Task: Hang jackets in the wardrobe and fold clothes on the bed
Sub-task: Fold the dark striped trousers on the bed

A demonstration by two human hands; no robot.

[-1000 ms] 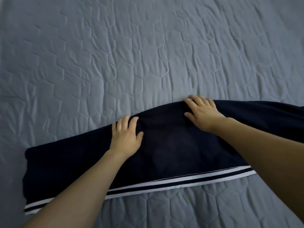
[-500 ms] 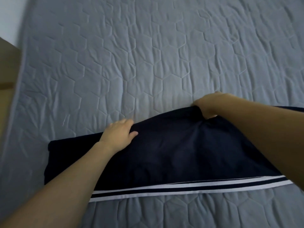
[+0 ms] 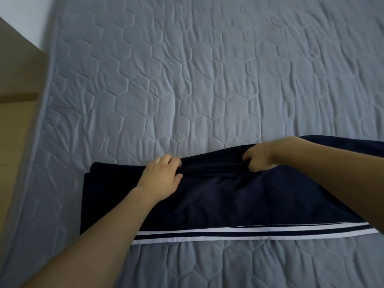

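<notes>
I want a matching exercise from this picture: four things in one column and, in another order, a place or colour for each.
Things:
1. left hand
2. right hand
3. stripes
4. bed cover

Descriptions:
A. white, along the near edge of the garment
B. grey, quilted in hexagons
C. grips the far edge, nearer the garment's folded end
D. grips the far edge, further right

Pairs: 1-C, 2-D, 3-A, 4-B

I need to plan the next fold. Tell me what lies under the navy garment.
The navy garment lies directly on the grey quilted bedcover. Whether anything else lies beneath cannot be seen; the fabric covers it.
</notes>
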